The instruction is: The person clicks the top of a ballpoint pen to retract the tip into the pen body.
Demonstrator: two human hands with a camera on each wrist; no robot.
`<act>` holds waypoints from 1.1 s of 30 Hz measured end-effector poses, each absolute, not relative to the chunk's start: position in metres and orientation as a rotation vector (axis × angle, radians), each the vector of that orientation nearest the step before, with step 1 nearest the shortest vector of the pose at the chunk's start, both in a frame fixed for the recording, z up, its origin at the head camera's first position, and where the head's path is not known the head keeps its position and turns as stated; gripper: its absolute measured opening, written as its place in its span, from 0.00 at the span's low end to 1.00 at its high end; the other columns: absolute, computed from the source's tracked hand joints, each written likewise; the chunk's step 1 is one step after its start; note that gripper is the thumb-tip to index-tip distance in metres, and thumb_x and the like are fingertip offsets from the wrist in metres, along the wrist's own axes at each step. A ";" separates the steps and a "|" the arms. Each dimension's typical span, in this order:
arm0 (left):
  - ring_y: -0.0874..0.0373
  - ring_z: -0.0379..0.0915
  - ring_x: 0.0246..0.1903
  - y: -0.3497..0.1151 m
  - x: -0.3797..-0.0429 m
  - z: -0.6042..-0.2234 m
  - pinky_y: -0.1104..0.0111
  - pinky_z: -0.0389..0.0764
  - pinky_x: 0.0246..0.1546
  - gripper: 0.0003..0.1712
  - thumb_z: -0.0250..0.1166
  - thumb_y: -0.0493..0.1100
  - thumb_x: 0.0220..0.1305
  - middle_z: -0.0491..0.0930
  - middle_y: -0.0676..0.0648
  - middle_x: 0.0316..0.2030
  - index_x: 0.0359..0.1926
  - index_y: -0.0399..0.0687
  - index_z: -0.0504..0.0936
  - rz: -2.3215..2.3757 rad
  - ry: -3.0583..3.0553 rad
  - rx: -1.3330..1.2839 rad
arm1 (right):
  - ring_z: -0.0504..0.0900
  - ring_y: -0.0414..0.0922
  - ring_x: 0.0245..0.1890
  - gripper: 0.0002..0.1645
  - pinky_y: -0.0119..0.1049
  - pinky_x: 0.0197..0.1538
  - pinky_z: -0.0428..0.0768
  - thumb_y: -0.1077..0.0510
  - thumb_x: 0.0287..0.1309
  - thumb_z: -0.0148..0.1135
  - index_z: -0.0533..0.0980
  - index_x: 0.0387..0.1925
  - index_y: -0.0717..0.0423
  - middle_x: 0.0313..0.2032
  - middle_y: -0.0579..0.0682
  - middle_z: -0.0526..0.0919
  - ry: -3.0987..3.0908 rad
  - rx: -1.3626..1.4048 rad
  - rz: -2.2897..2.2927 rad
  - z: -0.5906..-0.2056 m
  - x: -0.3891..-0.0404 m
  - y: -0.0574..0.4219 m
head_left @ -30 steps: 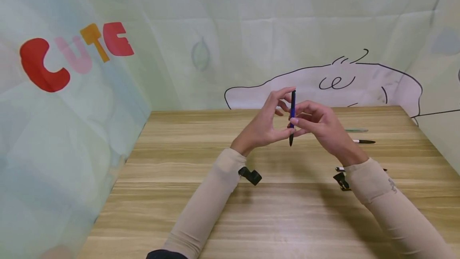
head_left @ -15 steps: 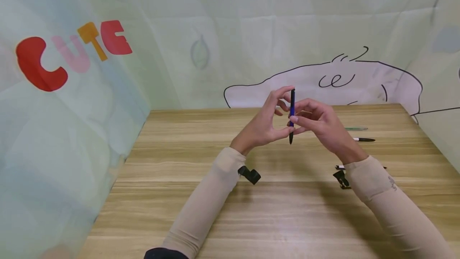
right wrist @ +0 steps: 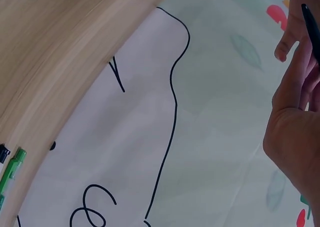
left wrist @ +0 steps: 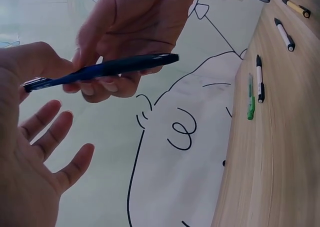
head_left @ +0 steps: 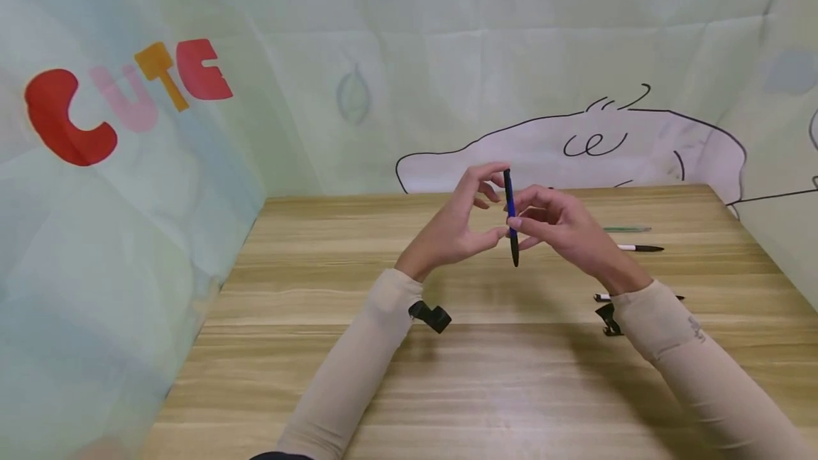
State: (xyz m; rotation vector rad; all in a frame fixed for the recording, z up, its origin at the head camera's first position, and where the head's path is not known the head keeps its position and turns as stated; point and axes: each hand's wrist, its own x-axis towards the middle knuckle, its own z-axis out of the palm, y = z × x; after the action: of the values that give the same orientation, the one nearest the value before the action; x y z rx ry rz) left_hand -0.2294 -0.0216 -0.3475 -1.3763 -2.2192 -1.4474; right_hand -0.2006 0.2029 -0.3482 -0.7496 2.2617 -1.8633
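A blue and black pen [head_left: 510, 204] is held nearly upright above the table, its dark tip pointing down. My right hand [head_left: 569, 233] pinches it around the middle between thumb and fingers. On the other side, my left hand [head_left: 447, 229] curves in a loose C, index fingertip at the pen's top end and thumb tip close beside its lower body. In the left wrist view the pen [left wrist: 120, 66] lies across the right hand's fingertips, while the left hand's other fingers [left wrist: 75, 169] are spread and hold nothing. Only part of the pen [right wrist: 311, 32] shows in the right wrist view.
Several pens lie on the wooden table [head_left: 358, 346]: a green one [head_left: 629, 229], a white one with a black end [head_left: 642, 248], and another [head_left: 603, 297] partly behind the right wrist. A yellow and black pen [left wrist: 297, 8] also shows. Printed curtains stand behind and left.
My left hand has shifted slightly left, and its thumb has drawn back from the pen. The pen's top has tipped left with it. My right hand has lowered a little, still pinching the pen.
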 end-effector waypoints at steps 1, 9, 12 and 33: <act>0.54 0.68 0.55 -0.024 -0.229 -0.348 0.58 0.76 0.57 0.48 0.70 0.34 0.60 0.65 0.44 0.61 0.76 0.51 0.55 -1.444 -2.221 -1.373 | 0.85 0.51 0.49 0.13 0.49 0.43 0.88 0.58 0.70 0.62 0.75 0.50 0.60 0.49 0.57 0.79 2.266 -0.752 -1.847 -0.348 -0.201 0.202; 0.49 0.68 0.57 -0.045 -0.227 -0.346 0.51 0.76 0.58 0.43 0.66 0.34 0.61 0.67 0.44 0.62 0.75 0.50 0.60 -1.429 -2.236 -1.355 | 0.83 0.56 0.48 0.12 0.49 0.43 0.87 0.57 0.70 0.63 0.75 0.50 0.58 0.46 0.58 0.80 2.314 -0.738 -1.743 -0.351 -0.198 0.207; 0.50 0.67 0.56 -0.055 -0.226 -0.346 0.50 0.75 0.58 0.44 0.66 0.32 0.61 0.67 0.44 0.62 0.76 0.50 0.60 -1.432 -2.249 -1.323 | 0.83 0.55 0.47 0.12 0.49 0.44 0.87 0.57 0.71 0.62 0.75 0.51 0.57 0.45 0.58 0.81 2.359 -0.755 -1.678 -0.352 -0.197 0.216; 0.55 0.71 0.53 -0.113 -0.218 -0.359 0.56 0.77 0.56 0.43 0.66 0.33 0.61 0.75 0.47 0.54 0.75 0.54 0.61 -1.423 -2.326 -1.157 | 0.84 0.46 0.41 0.08 0.40 0.41 0.87 0.63 0.69 0.62 0.77 0.48 0.60 0.40 0.54 0.84 2.517 -0.772 -1.573 -0.362 -0.193 0.270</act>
State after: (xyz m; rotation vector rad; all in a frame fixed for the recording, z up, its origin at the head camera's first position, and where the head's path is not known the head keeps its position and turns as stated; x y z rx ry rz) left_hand -0.2184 -0.1129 -0.3586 -1.1566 -2.3262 -1.4234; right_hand -0.1933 0.2704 -0.3622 -0.7717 2.5165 -1.5727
